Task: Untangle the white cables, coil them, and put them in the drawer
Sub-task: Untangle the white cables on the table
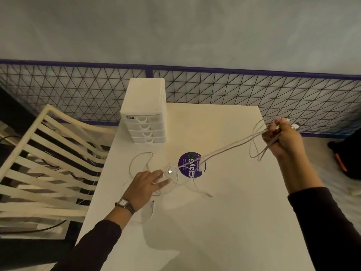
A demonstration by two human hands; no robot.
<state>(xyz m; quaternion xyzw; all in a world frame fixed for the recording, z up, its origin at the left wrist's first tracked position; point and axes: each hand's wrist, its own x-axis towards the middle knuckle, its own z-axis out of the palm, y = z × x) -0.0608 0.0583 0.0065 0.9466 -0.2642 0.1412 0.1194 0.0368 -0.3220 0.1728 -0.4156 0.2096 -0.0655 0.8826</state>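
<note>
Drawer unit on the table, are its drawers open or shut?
Shut. All four drawer fronts sit flush with the frame of the drawer unit; none is pulled out.

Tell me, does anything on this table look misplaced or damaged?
Only the white cables: they lie in a loose tangle on the table under the left hand, with strands pulled up to the right hand, which grips them. The drawer unit stands straight, drawers closed. No damage shows.

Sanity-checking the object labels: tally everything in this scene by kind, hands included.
Table: 1
Drawer unit: 1 (4 drawers)
Purple round sticker: 1
Chair: 1
Wristwatch: 1
Hands: 2 (left hand pressing, right hand gripping the cables)
White cables: 1 tangle, separate cables cannot be counted
Total: 8, with the tangle counted as 1
</note>
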